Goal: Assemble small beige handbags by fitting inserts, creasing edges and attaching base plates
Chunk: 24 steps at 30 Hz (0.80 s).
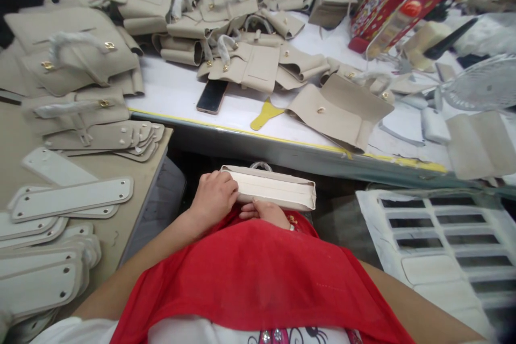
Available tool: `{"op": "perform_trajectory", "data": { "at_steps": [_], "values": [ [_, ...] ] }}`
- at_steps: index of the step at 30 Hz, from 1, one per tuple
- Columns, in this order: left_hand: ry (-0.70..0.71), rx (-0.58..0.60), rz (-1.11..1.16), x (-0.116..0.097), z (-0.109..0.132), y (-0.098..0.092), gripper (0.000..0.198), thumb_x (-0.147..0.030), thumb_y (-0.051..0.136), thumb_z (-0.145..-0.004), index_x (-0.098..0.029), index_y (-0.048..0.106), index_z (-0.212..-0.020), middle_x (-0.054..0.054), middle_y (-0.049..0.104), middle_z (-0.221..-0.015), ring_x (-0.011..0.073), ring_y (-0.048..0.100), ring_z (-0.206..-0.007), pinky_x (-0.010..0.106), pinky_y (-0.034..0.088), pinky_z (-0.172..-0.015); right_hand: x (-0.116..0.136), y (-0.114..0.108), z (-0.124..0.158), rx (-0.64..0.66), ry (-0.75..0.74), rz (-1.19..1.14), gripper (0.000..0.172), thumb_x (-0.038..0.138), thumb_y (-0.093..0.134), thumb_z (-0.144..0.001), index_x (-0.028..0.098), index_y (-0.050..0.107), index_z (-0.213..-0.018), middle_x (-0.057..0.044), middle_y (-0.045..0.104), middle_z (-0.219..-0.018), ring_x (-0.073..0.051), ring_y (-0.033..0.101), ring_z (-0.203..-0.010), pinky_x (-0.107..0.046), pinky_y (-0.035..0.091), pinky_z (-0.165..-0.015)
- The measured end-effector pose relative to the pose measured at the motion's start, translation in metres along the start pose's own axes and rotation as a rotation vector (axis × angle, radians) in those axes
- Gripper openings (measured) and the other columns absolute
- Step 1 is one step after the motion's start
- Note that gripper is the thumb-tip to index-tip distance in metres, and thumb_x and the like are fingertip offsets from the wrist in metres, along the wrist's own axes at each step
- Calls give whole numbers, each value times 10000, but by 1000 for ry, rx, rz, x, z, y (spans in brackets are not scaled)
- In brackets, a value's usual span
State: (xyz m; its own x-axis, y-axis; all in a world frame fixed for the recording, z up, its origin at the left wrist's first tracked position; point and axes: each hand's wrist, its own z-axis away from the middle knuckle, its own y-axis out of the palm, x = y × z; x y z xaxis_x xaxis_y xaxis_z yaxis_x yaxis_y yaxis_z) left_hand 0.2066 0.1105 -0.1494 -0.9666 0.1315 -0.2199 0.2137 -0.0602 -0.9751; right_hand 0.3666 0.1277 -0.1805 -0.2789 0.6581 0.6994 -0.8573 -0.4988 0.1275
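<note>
A beige handbag [278,189] lies bottom-up in my lap, on red cloth [258,274], with its metal handle just showing behind it. My left hand [214,197] is closed over the bag's left end, fingers curled on its edge. My right hand [264,212] grips the bag's near edge from below, mostly hidden by the red cloth.
Many beige bag pieces [226,27] are piled on the white worktable [177,94], with a phone [212,96] and a yellow scrap [265,114] near its edge. Flat white base panels [72,199] are stacked on the left table. A white slatted rack [443,236] sits right, a red box [393,5] behind.
</note>
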Motion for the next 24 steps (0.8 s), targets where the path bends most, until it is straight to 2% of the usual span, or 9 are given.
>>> {"op": "perform_trajectory", "data": {
  "at_steps": [3, 10, 13, 16, 19, 21, 24],
  "values": [
    [-6, -17, 16, 11, 6, -2, 143, -282, 529, -808, -191, 620, -747, 45, 582, -876, 214, 484, -840, 370, 359, -726, 9, 16, -4, -37, 116, -104, 399, 203, 286, -914, 132, 557, -629, -56, 631, -610, -114, 618, -567, -201, 465, -508],
    [-14, -82, 176, 38, 21, 0, 119, -244, 545, -789, -184, 647, -770, 56, 533, -1088, 220, 460, -1016, 363, 393, -857, 15, 49, -14, -2, 159, -124, 371, 253, 267, -922, 138, 517, -673, -47, 609, -620, -92, 549, -449, -193, 413, -413],
    [-3, -96, 278, 41, 22, 5, 116, -213, 531, -789, -169, 634, -758, 65, 519, -1077, 195, 484, -995, 336, 406, -886, 14, 61, -20, 36, 143, -70, 344, 287, 265, -921, 156, 518, -729, -42, 625, -659, -89, 516, -406, -197, 384, -383],
    [-29, -126, 310, 37, 20, 6, 97, -183, 523, -777, -163, 610, -815, 69, 513, -1048, 186, 498, -977, 322, 424, -875, 9, 69, -25, 63, 142, -16, 397, 335, 229, -925, 154, 525, -731, -59, 637, -669, -84, 482, -373, -193, 338, -365],
    [-38, -130, 274, 33, 21, 3, 225, -150, 530, -747, -159, 565, -969, 71, 525, -1032, 192, 502, -968, 331, 431, -868, 9, 61, -23, 122, 182, 5, 462, 383, 230, -925, 139, 551, -699, -72, 639, -658, -98, 508, -410, -218, 393, -423],
    [-23, -121, 215, 32, 22, 0, 296, -165, 535, -747, -168, 539, -1043, 76, 532, -1069, 212, 494, -999, 359, 421, -885, 16, 43, -12, 270, 173, 52, 463, 412, 306, -911, 127, 581, -672, -65, 636, -638, -111, 554, -496, -240, 457, -539],
    [43, -134, 129, 28, 15, 3, 380, -272, 562, -763, -184, 516, -1129, 101, 499, -1210, 258, 445, -1113, 415, 374, -943, 34, -4, 17, 540, -52, 143, 372, 428, 473, -847, 118, 635, -719, -53, 658, -724, -116, 597, -670, -236, 458, -728]
  ]
}}
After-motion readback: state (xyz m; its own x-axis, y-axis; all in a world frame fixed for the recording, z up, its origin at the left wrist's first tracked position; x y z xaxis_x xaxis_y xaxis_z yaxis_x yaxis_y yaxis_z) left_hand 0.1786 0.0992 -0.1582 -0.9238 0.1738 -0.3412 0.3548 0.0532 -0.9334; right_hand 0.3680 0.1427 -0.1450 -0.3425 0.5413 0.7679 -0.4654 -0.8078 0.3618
